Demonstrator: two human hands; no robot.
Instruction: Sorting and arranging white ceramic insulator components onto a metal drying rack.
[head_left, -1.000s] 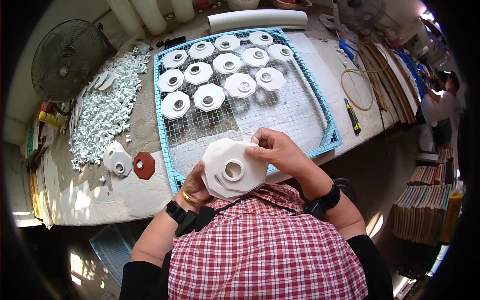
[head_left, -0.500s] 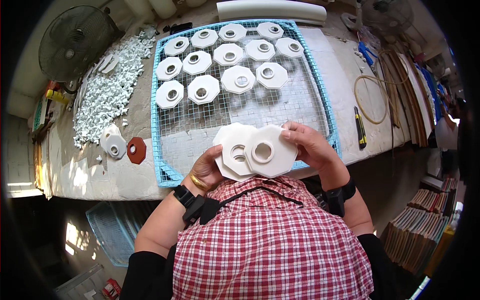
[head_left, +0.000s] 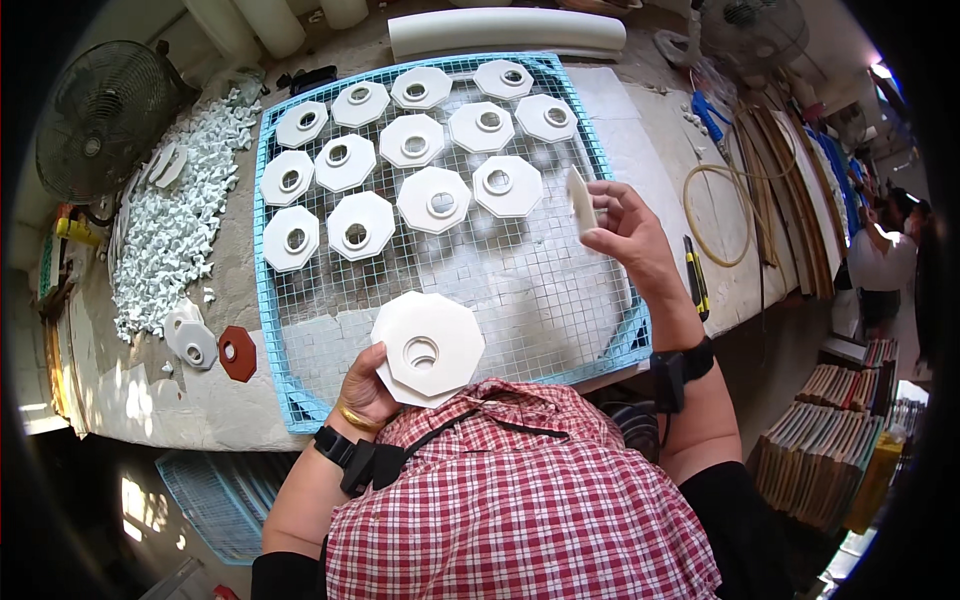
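My left hand (head_left: 366,388) is closed on the edge of a small stack of white octagonal discs (head_left: 450,345), each with a round hole, close to my apron. Out over the right part of a blue-rimmed wire mesh tray (head_left: 530,300), my right hand (head_left: 630,232) pinches a single white octagonal disc (head_left: 579,203), tilted nearly edge-on and above the mesh. Several more white octagonal discs (head_left: 412,141) with raised collars around their holes lie in rows on the far and left parts of the mesh.
A heap of small white pieces (head_left: 175,230) covers the bench at left, beside a reddish-brown octagonal disc (head_left: 236,354) and a black fan (head_left: 105,135). A yellow-black utility knife (head_left: 696,280) and a coiled hose (head_left: 715,215) lie at right. Another person (head_left: 882,255) stands far right.
My right hand has drawn one white disc off the stack and carried it forward and right over the tray, turning it edge-on. My left hand still holds the other discs.
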